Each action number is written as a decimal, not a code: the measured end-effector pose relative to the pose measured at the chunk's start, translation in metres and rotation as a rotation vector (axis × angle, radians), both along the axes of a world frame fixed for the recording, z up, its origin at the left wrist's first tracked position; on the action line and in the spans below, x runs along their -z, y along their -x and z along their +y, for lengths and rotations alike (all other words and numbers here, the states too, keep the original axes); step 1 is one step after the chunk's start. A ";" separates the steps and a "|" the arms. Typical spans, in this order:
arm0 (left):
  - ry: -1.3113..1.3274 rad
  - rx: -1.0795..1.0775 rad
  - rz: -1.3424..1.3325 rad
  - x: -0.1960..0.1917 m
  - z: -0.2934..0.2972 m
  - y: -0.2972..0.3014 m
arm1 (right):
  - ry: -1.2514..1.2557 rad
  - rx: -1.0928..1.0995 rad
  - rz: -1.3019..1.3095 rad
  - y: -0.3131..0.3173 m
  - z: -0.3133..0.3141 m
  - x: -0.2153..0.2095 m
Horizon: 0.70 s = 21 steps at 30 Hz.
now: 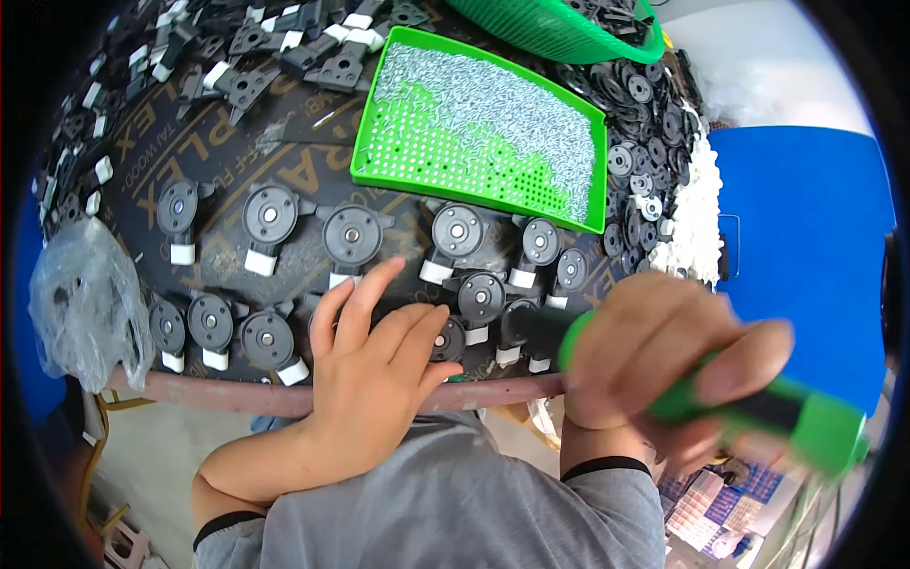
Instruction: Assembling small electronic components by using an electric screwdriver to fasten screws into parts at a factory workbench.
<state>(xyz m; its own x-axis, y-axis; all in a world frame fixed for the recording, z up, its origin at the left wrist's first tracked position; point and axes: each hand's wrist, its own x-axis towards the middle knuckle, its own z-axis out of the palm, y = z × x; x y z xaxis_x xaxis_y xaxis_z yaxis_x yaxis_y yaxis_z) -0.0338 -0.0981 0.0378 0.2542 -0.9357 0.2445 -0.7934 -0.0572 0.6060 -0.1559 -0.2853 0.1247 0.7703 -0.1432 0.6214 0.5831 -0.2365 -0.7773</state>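
Observation:
My right hand [664, 360] is wrapped round a green and black power screwdriver [832, 431], slightly blurred. Its dark front end points left over a black disc part with a white tab near the table's front edge; whether the tip touches is unclear. My left hand [365, 379] is open, fingers spread over the lower row, hiding some pieces. Its index fingertip is at a round black disc part [444, 341]. Two rough rows of such black disc parts [270, 214] with white tabs lie on the dark board, many with a metal centre.
A green perforated tray [362, 142] holds a heap of small silvery screws [493, 90]. Black brackets with white ends [248, 87] crowd the far left. Loose black discs [621, 161] and white pieces [697, 209] lie right, near a green basket [531, 28]. A clear plastic bag [87, 299] sits left.

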 end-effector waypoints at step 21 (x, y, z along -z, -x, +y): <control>-0.057 -0.037 -0.094 0.002 -0.008 0.009 | -0.134 0.774 -0.072 -0.019 -0.043 0.049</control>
